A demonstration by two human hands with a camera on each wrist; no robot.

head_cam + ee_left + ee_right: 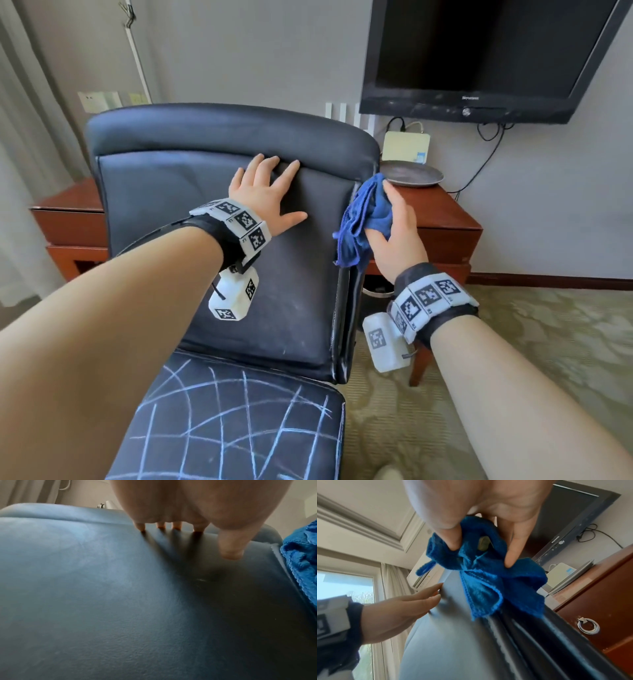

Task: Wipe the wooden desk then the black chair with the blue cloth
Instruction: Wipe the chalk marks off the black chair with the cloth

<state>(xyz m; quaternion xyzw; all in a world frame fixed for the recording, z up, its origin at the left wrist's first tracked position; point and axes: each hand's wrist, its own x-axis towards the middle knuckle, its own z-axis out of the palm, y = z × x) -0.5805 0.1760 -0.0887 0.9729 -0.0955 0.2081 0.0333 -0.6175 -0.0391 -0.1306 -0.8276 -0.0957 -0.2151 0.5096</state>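
- Chalk-like lines [239, 411] cover the seat of the black chair [212, 164], nearest the camera; it looks unwiped.
- Flat on the backrest, the left hand [263, 195] braces with fingers straight and spread.
- At the backrest's right edge, the right hand [394, 226] grips the bunched blue cloth [363, 219].
- Likely risk: hanging folds drag without wiping, or the chair shifts if bracing eases.
- Behind stands the wooden worktop [445, 219], carrying a plate [411, 173].

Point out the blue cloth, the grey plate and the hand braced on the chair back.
blue cloth [364, 212]: head view, bunched middle folds.
grey plate [416, 176]: head view, its shallow centre.
left hand [263, 195]: head view, back of the hand.
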